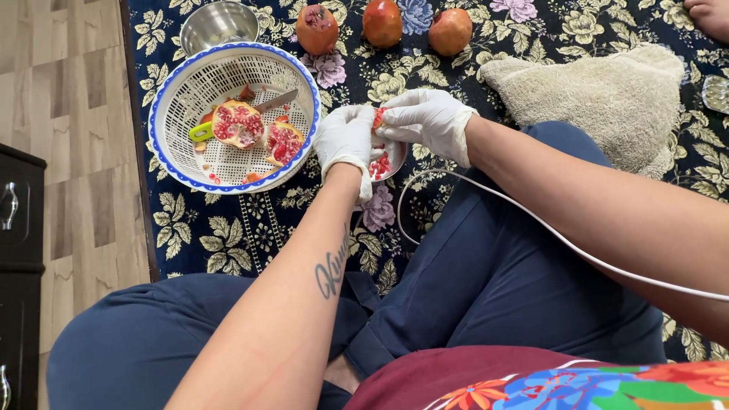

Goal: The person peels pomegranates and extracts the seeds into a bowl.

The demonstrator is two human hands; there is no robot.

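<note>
Both gloved hands, the left hand [345, 144] and right hand [427, 121], close their grip on a pomegranate piece [378, 119] above a small steel bowl [389, 163], so seeds drop in.

Soft, even indoor light fills the view, bright enough to show colour clearly. Shadows are faint; only a weak one lies beneath the hands [395, 129]. The white gloves look slightly washed out, and the steel bowl [218, 25] beyond the left hand carries a mild sheen. Focus is sharp around the hands; floorboards bend slightly at the left edge.
</note>
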